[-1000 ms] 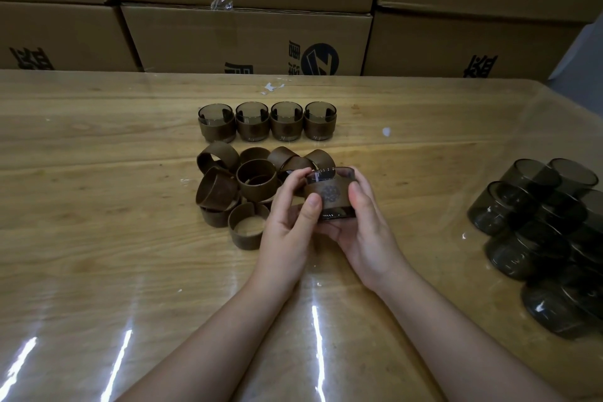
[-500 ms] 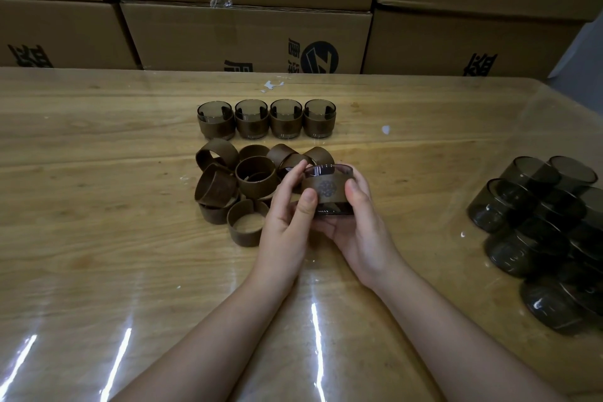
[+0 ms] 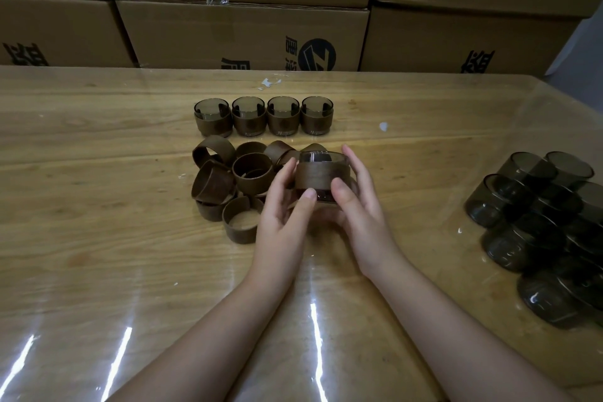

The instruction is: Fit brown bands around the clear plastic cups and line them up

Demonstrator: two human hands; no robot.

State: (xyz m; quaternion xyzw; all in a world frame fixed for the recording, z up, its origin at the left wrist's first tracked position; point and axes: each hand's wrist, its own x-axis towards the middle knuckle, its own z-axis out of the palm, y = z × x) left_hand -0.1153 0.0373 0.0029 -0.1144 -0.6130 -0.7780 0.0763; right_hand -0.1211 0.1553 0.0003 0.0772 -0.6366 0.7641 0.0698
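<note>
Both hands hold one clear cup [image 3: 323, 158] with a brown band [image 3: 321, 177] around its middle, upright, just above the table. My left hand [image 3: 284, 215] grips its left side with thumb on the front; my right hand [image 3: 362, 206] grips the right side, thumb on the band. Behind, a row of several banded cups [image 3: 264, 116] stands in a line. A heap of loose brown bands [image 3: 228, 183] lies to the left of the held cup. Bare dark clear cups [image 3: 548, 215] are piled at the right.
The wooden table [image 3: 98, 238] has a glossy clear cover. Stacked cardboard boxes [image 3: 241, 29] form a wall along its far edge. A small white scrap [image 3: 383, 126] lies right of the cup row.
The held cup has turned upright and the band's printed emblem no longer faces me. Both hands have shifted slightly away from me with it.
</note>
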